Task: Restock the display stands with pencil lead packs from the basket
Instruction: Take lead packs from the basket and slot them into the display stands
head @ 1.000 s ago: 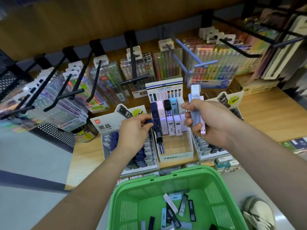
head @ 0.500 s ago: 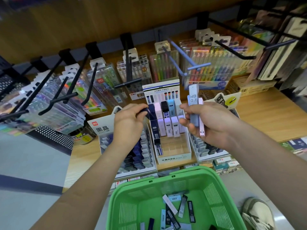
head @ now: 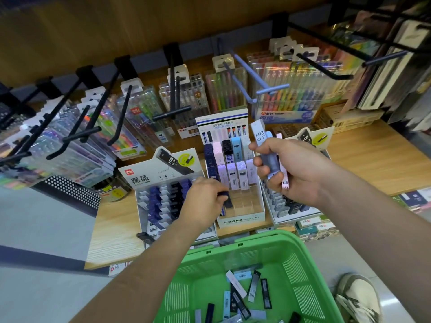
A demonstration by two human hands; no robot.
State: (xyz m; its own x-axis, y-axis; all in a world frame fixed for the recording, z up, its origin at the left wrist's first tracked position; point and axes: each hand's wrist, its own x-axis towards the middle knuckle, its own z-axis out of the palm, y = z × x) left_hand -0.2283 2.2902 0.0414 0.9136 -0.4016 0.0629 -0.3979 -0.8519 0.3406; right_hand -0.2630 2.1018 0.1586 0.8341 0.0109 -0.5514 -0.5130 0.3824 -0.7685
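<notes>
Three display stands sit on a wooden shelf. The middle MONO stand (head: 241, 220) holds rows of dark, pink, blue and lilac lead packs. My left hand (head: 202, 199) pinches a dark blue lead pack (head: 226, 198) at the stand's left front column. My right hand (head: 288, 168) grips a bunch of lead packs (head: 268, 152), a grey one marked HB 0.7 sticking up, above the gap between the middle and the right stand (head: 293, 212). The left stand (head: 163, 173) holds dark blue and grey packs. Below, a green basket (head: 300, 264) holds several loose packs.
Black and blue peg hooks (head: 172, 89) with hanging pen sets jut out over the shelf behind the stands. A jar (head: 112, 190) stands left of the left stand. Boxes (head: 312, 228) sit under the shelf edge. A shoe (head: 359, 297) is on the floor at the lower right.
My left hand moved down and right from the stand's upper left column to its front left column, with the dark pack in it. My right hand stayed put with its bunch.
</notes>
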